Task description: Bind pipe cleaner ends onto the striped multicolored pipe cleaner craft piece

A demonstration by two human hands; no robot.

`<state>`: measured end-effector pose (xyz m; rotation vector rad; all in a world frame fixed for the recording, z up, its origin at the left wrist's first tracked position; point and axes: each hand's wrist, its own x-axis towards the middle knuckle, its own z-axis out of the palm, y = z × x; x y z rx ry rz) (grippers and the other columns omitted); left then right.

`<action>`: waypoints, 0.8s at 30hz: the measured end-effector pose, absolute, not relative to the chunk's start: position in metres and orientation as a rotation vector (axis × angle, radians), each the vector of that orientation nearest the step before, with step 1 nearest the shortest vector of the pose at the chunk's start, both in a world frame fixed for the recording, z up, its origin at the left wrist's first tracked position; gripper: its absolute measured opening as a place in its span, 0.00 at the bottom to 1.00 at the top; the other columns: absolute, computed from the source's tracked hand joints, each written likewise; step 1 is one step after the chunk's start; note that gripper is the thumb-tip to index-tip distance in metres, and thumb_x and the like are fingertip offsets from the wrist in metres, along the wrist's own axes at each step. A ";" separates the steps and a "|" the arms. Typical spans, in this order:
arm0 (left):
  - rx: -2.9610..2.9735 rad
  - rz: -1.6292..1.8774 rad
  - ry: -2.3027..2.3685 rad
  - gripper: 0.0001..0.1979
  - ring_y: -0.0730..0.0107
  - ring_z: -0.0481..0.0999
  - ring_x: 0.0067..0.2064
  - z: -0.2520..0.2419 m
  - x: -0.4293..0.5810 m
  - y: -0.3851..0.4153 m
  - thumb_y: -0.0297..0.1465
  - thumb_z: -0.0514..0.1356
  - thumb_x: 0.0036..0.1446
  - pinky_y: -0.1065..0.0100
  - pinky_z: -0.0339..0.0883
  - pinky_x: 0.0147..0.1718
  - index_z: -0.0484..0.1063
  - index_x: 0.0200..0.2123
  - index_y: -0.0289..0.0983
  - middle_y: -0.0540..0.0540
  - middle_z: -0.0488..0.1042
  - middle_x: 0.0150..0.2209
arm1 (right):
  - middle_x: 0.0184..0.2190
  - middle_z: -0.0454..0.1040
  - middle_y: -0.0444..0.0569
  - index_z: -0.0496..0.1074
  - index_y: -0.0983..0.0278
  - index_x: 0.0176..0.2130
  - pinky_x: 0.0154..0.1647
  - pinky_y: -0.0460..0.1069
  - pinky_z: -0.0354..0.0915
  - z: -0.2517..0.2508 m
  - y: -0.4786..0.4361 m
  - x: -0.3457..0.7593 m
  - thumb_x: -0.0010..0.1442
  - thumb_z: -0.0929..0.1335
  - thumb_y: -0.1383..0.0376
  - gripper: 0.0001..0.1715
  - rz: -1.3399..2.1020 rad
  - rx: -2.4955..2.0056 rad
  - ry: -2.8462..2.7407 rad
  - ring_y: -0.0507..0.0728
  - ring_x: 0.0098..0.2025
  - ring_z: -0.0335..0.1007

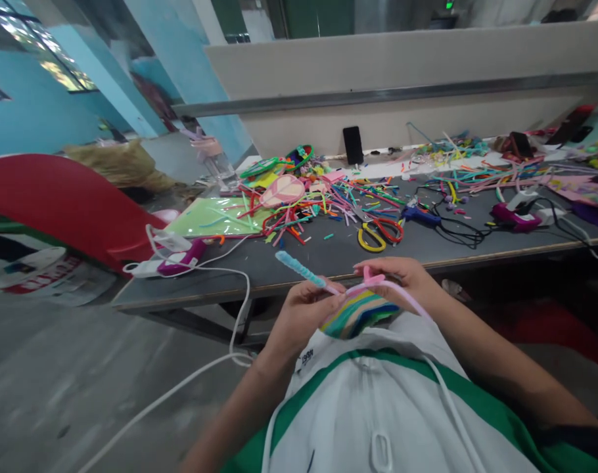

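Close to my body, my left hand (306, 309) pinches the left side of a rainbow-striped piece (361, 314) edged with pink pipe cleaner. A fuzzy light-blue stick (299, 266) juts out up and left from between those fingers. My right hand (402, 279) has its fingers closed on the pink pipe cleaner (372, 281) along the top edge, where a short loop stands up. The pipe cleaner's long end runs right, below my right hand. My palms hide part of the striped piece.
On the grey table (205, 286) lie scissors (378, 235), a blue glue gun (421, 214), loose pipe cleaner pieces (348, 197) and a green sheet (215, 217). A black phone (353, 145) leans at the back. A white cord (247, 289) hangs over the front edge from a purple-and-white power strip (183, 256).
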<state>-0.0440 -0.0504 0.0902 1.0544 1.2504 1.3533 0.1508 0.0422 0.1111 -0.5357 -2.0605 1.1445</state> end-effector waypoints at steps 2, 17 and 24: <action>1.275 1.334 1.317 0.06 0.68 0.76 0.32 0.095 -0.046 -0.053 0.32 0.66 0.49 0.63 0.68 0.38 0.77 0.30 0.37 0.48 0.78 0.32 | 0.35 0.78 0.50 0.77 0.65 0.37 0.37 0.48 0.68 0.107 0.042 0.149 0.56 0.70 0.61 0.11 1.156 -0.520 -2.034 0.56 0.37 0.75; 2.838 1.362 1.420 0.09 0.65 0.77 0.43 0.120 -0.049 -0.072 0.24 0.59 0.54 0.46 0.35 0.63 0.73 0.36 0.42 0.50 0.80 0.38 | 0.41 0.74 0.51 0.71 0.58 0.38 0.53 0.61 0.61 0.085 0.033 0.152 0.60 0.66 0.64 0.05 0.455 -0.262 -1.947 0.59 0.46 0.70; 3.133 1.200 1.418 0.12 0.63 0.76 0.49 0.120 -0.057 -0.079 0.22 0.59 0.53 0.47 0.26 0.63 0.73 0.38 0.44 0.52 0.80 0.42 | 0.40 0.72 0.49 0.71 0.57 0.37 0.45 0.58 0.63 0.081 0.023 0.155 0.58 0.65 0.71 0.10 0.213 -0.207 -1.849 0.58 0.42 0.68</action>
